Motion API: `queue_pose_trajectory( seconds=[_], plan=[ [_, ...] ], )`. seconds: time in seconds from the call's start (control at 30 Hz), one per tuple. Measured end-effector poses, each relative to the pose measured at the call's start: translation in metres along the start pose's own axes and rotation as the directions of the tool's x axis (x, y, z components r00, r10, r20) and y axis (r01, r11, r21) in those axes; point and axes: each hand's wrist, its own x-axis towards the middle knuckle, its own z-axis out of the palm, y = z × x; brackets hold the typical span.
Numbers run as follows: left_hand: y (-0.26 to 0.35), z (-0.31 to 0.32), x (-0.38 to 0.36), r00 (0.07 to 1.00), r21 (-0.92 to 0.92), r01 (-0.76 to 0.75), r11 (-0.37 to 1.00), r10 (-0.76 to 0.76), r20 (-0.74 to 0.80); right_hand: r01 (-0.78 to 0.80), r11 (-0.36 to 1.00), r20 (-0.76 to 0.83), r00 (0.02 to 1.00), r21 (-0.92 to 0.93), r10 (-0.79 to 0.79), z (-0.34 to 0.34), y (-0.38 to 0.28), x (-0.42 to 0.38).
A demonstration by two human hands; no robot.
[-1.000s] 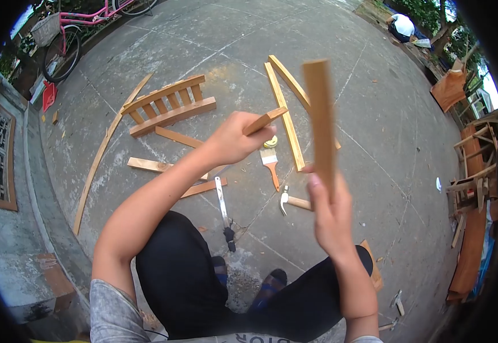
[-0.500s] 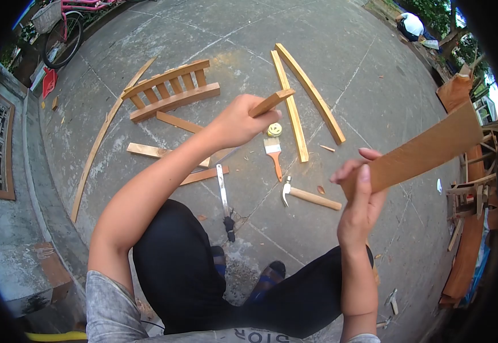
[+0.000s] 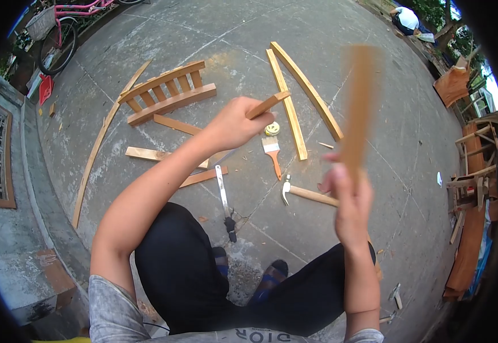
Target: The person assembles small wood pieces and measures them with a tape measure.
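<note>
My left hand (image 3: 242, 122) is closed round a short wooden slat (image 3: 270, 104), whose end sticks out past the fist. In my right hand (image 3: 349, 200) is a wooden board (image 3: 360, 103), held upright by its lower end and smeared by motion. Below the left fist lie a yellow tape measure (image 3: 272, 129) and a paintbrush (image 3: 272, 155) with an orange handle. A claw hammer (image 3: 306, 194) rests on the ground, its handle end partly behind my right hand. Nearer my knees is a metal ruler (image 3: 221, 191) with a dark lower end.
A slatted wooden frame (image 3: 172, 94) lies at the left beside a long thin strip (image 3: 97, 143). Two long wooden bars (image 3: 309, 88) lie ahead. Loose wood pieces (image 3: 149, 152) are at mid-left. Stacked wood (image 3: 472, 228) stands right; another person (image 3: 406, 20) crouches far off.
The board in my right hand has swung from a rightward slant, broad face showing, to upright and nearly edge-on. My left hand and its slat have barely moved.
</note>
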Motion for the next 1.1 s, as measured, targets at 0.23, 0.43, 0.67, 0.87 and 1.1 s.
queue_pose_trajectory(
  seconds=[0.23,0.43,0.67,0.87,1.1],
  plan=[
    [-0.001,0.004,0.001,1.000,-0.053,0.014,0.999,-0.014,-0.001,-0.150,0.975,0.354,0.914,-0.167,0.201,0.000,-0.008,-0.001],
    [-0.002,-0.003,0.001,1.000,-0.085,-0.007,0.996,0.007,-0.001,0.190,0.978,-0.247,0.955,0.089,-0.163,0.009,-0.007,-0.006],
    [0.001,-0.007,0.002,0.999,-0.021,0.029,0.999,-0.029,-0.015,0.110,0.994,-0.134,0.985,-0.001,-0.109,0.004,-0.007,-0.005],
    [-0.006,-0.004,0.003,0.998,-0.039,-0.018,0.999,0.015,-0.056,-0.153,0.972,0.224,0.955,-0.177,0.192,-0.007,0.001,-0.005],
    [-0.018,-0.002,0.009,0.993,-0.050,0.017,0.999,-0.022,-0.112,-0.018,0.988,0.063,0.998,-0.152,0.028,-0.010,0.005,0.001]
  ],
)
